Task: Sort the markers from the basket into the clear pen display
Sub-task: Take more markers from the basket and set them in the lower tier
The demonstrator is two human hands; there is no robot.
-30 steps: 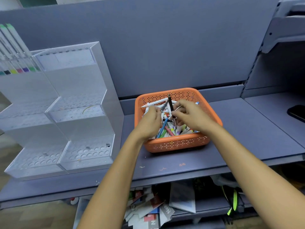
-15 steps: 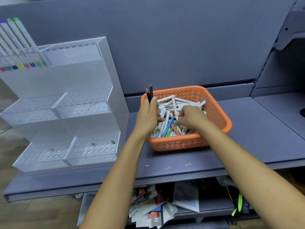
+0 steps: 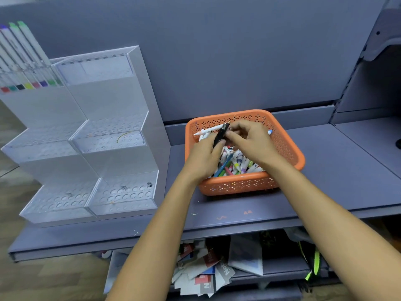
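An orange perforated basket (image 3: 288, 157) sits on the grey shelf, filled with several white markers (image 3: 236, 164) with coloured caps. My left hand (image 3: 204, 157) is over the basket's left side, closed around black markers (image 3: 220, 135) that stick up and tilt right. My right hand (image 3: 251, 140) is above the basket's middle, its fingertips touching the top of the black markers. The clear tiered pen display (image 3: 108, 148) stands to the left. Several markers (image 3: 23, 59) stand in its top left tier; the other tiers' holes look empty.
The grey shelf (image 3: 338, 170) has a back panel behind the basket and a front edge near my forearms. Below the shelf lie scattered papers (image 3: 204, 276) and a bag with neon green straps (image 3: 314, 261). A dark object (image 3: 398, 144) sits at the far right edge.
My left hand lifted black markers out of the basket, held them upright at the basket's left rim, then came back over the basket. My right hand rose from the pile to meet them.
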